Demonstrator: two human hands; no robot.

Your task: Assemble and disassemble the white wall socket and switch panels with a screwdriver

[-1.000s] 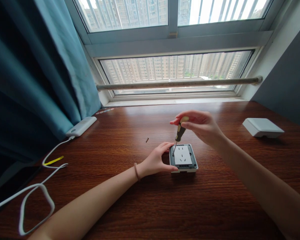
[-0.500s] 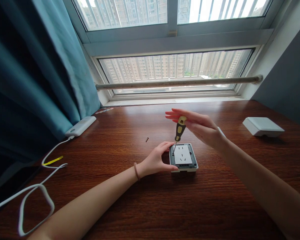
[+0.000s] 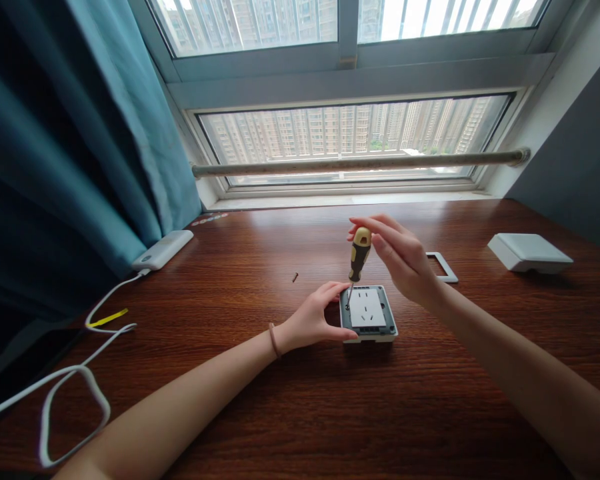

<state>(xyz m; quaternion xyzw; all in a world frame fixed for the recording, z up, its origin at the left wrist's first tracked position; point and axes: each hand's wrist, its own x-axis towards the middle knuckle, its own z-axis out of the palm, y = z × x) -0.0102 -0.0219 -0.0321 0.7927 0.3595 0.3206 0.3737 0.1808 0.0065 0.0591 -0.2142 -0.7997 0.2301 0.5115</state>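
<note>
Meanwhile, the right hand (image 3: pixel 403 263) had regripped the screwdriver (image 3: pixel 359 257), fingertips pinching its handle again after opening, its tip kept in the socket (image 3: pixel 368 315) at the left edge, which the left hand (image 3: pixel 314 320) clasped on the desk (image 3: pixel 300 400), so turning seemed ongoing.

Reddish-brown wood grain desk (image 3: pixel 300 400), teal curtain (image 3: pixel 80 133) along its left edge. The screwdriver (image 3: pixel 359 255) handle is yellow and black, the socket (image 3: pixel 367 313) white-faced in a dark grey frame. White cable (image 3: pixel 70 393), white box (image 3: pixel 529 252), tiny yellow strip (image 3: pixel 106 319) by the left edge.
</note>
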